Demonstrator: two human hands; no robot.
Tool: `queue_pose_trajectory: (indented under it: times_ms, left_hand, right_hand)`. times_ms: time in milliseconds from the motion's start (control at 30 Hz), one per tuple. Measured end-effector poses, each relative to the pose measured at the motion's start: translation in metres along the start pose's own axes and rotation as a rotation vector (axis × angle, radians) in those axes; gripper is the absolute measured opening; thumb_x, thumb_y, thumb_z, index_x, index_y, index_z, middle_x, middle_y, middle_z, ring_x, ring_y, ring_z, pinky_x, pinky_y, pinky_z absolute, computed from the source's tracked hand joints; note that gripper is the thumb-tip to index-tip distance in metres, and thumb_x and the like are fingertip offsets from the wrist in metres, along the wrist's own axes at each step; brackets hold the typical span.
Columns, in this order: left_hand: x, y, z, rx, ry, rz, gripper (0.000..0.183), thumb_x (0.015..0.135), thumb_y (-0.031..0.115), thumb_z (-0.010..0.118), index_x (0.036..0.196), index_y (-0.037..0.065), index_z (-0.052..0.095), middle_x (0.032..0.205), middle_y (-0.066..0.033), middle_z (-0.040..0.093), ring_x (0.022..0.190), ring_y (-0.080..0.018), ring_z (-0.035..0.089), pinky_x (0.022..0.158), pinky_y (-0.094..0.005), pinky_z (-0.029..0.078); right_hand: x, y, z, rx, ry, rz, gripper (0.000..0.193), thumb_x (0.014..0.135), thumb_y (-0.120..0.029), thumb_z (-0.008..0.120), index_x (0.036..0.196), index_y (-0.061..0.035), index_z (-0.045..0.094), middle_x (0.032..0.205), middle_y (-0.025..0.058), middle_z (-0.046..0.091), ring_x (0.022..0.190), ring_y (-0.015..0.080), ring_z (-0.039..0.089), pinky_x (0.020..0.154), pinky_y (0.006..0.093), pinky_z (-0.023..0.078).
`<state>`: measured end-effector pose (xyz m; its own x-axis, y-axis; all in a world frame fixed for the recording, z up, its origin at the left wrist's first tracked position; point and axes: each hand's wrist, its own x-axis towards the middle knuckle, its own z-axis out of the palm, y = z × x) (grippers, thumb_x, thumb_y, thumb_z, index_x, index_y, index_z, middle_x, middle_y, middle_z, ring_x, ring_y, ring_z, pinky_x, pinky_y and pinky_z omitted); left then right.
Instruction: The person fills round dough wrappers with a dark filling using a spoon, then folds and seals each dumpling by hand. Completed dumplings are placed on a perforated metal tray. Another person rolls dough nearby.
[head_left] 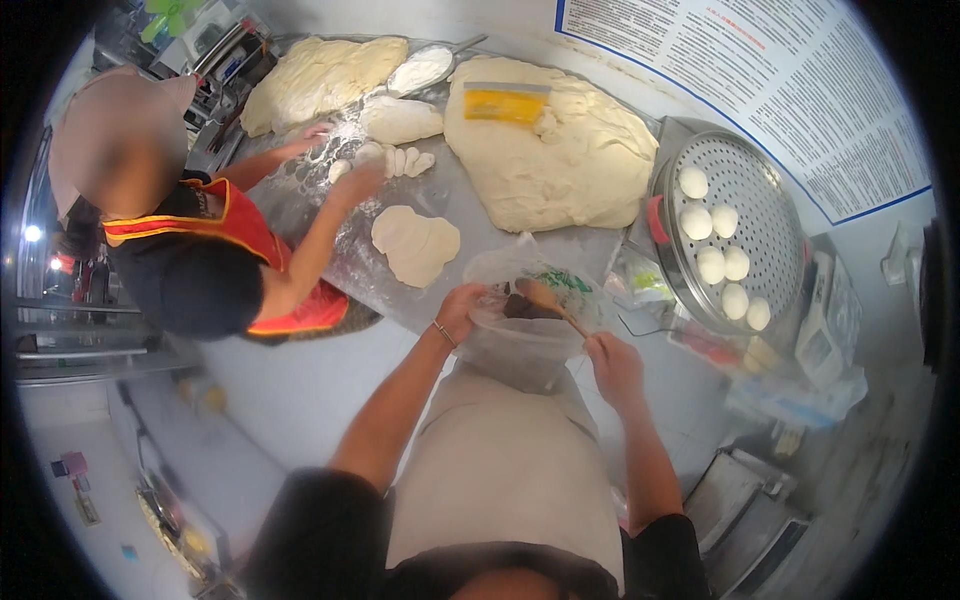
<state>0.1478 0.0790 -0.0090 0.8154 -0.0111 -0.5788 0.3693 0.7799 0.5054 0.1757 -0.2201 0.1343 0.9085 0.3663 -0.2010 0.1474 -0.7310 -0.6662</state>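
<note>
While the rim of a translucent plastic bag (pixel 540 368) is held in the closed grip of the left hand (pixel 460 310), the handle of a wooden utensil (pixel 542 295) is clasped in the grip of the right hand (pixel 614 368). The bag is located between both hands, before a pale apron (pixel 500 450), at the near edge of the desk (pixel 465 215); whether it is borne by the desk cannot be told. The utensil's wider end is lodged in the bag's mouth, at a dark mass (pixel 528 309). A yellow scraper (pixel 505 103) is noted on a large dough slab (pixel 550 170). Seven white dough balls (pixel 710 264) are carried by a perforated metal tray (pixel 775 235). At the left, small dough pieces (pixel 400 162) are attended by a co-worker (pixel 200 275)
</note>
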Motion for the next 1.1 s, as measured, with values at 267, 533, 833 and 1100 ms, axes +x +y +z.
queue_pose_trajectory:
  times_ms: [267,533,833,1100]
  left_hand:
    - [-0.002,0.008,0.009,-0.13,-0.095,-0.078,0.04,0.087,0.02,0.044,0.117,-0.005,0.053,0.114,-0.0169,0.061,0.104,-0.0288,0.06,0.095,-0.0416,0.046]
    - [0.0,0.004,0.006,-0.28,-0.237,-0.083,0.049,0.086,0.023,0.04,0.123,-0.007,0.05,0.122,-0.0204,0.057,0.113,-0.0325,0.055,0.101,-0.0445,0.041]
    - [0.012,-0.002,-0.005,-0.337,-0.183,-0.085,0.052,0.086,0.026,0.039,0.122,-0.009,0.048,0.122,-0.0225,0.057,0.111,-0.0354,0.055,0.101,-0.0456,0.04]
    - [0.001,0.003,0.0,-0.423,-0.16,0.009,0.041,0.088,0.029,0.045,0.114,-0.001,0.054,0.106,-0.0157,0.061,0.099,-0.0293,0.058,0.092,-0.0429,0.046]
  right_hand:
    - [0.009,0.001,0.012,-0.235,0.109,-0.094,0.016,0.085,-0.023,0.059,0.092,-0.0108,0.068,0.083,0.0096,0.065,0.075,0.0302,0.063,0.064,0.04,0.049]
    - [0.022,0.001,0.02,-0.177,0.081,-0.139,0.017,0.085,-0.022,0.059,0.097,-0.014,0.069,0.087,0.0087,0.066,0.078,0.0304,0.063,0.067,0.0414,0.049]
    - [0.029,0.006,0.021,-0.186,0.045,-0.152,0.026,0.089,-0.022,0.054,0.112,-0.0227,0.065,0.09,0.0084,0.067,0.081,0.0293,0.063,0.068,0.041,0.05]
    - [0.004,0.021,0.005,-0.296,-0.019,-0.149,0.026,0.09,-0.019,0.053,0.113,-0.0238,0.063,0.077,0.0103,0.062,0.073,0.0309,0.062,0.062,0.0428,0.047]
